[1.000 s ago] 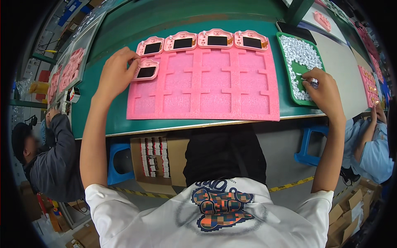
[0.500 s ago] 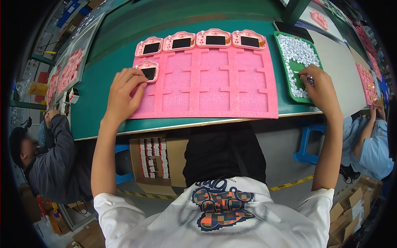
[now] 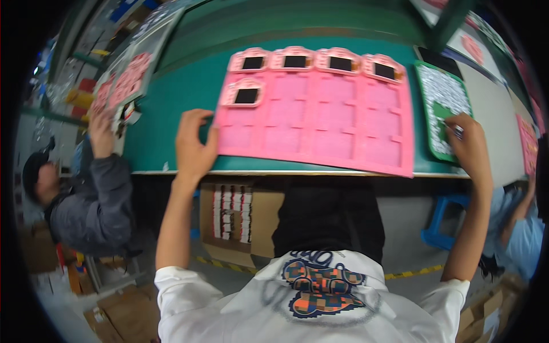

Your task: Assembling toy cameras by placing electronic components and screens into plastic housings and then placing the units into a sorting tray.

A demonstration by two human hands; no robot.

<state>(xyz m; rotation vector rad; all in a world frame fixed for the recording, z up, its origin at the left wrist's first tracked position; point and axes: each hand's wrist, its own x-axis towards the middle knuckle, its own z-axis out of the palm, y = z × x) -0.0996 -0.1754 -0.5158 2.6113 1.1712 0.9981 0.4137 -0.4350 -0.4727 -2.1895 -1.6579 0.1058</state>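
Note:
A pink foam tray with square pockets lies on the green bench top. Four pink handheld game console shells with dark screens fill its far row, among them one shell. Another pink console shell sits in the second row at the left. My left hand is at the tray's left edge, thumb and fingers apart, holding nothing. Over a green tray of small white parts, my right hand is closed in a pinch. A small dark and pale thing shows between its fingers, too blurred to name.
A black flat panel lies beyond the green tray. Under the bench stand an open carton of packed items and a blue stool. Co-workers sit at either side; the left one's hand is near more pink shells.
My left hand has let go of the second-row console shell and drawn back to the tray's left edge. The whole view has swung, shifting things rightward. My right hand stays over the green tray.

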